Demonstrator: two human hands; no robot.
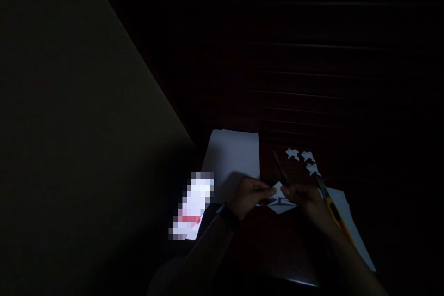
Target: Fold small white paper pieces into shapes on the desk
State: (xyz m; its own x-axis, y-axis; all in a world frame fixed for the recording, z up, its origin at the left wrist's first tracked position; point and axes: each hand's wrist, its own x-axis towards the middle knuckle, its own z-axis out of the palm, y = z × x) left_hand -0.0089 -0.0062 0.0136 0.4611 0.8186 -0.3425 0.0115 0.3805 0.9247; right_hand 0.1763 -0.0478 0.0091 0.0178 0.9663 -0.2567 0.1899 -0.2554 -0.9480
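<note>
A small piece of folded white paper (279, 210) is held over the dark table, its top corner pointing away from me. My left hand (248, 196) pinches its left side between thumb and fingers. On the other side, my right hand (305, 199) grips it the same way, with the thumb near the top corner. Both hands are closed on the paper, and their fingers hide its side edges. Just beyond the paper lies a thin dark tool (279, 166), perhaps a pen or blade; the dim light hides its kind.
A stack of white sheets (234, 152) lies at the left. Several small folded paper shapes (292, 153) sit at the back right. A yellow utility knife (335, 212) with its blade out rests by more white paper (357, 233). A lit phone (194, 208) glows beside my left forearm.
</note>
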